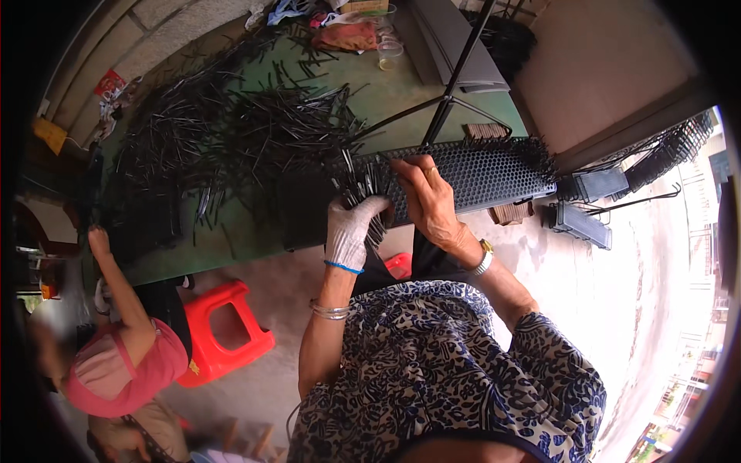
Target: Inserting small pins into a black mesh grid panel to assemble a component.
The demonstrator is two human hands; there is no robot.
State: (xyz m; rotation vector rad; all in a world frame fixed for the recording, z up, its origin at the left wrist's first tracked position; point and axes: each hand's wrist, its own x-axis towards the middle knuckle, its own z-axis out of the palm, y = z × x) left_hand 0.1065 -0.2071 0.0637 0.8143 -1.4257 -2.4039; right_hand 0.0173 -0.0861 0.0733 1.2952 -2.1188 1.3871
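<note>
Strips bristling upright at centre stage: the gloved left hand [357,225] had its fingers wrapped round a bundle of black strips [356,187], just beside the perforated board [494,179]. And the bare right hand [434,204]? Fingers bent, tips gathered close by the board's left part, though whether they pinched a strip, nobody could tell!

Trouble, then, where did it lurk? In that gloved grip, first of all: the strips fanned out at uneven angles, so a slackened thumb could have let several slide loose. Close behind the right hand stood the metal stand [463,65], its legs spread wide; a careless swing of the wrist might have snagged one. Then the board, its right end reaching past the green desk [421,119]: heavy pressure out there could have tipped it, the supports being partly hidden. A clear cup [389,55] with pale liquid sat at the back, and a knock would have wetted the desk.

Now the writing! A red packet [110,83] at far left carried pale marks, too small to make out; the cardboard box [364,6] up top offered nothing readable.
</note>
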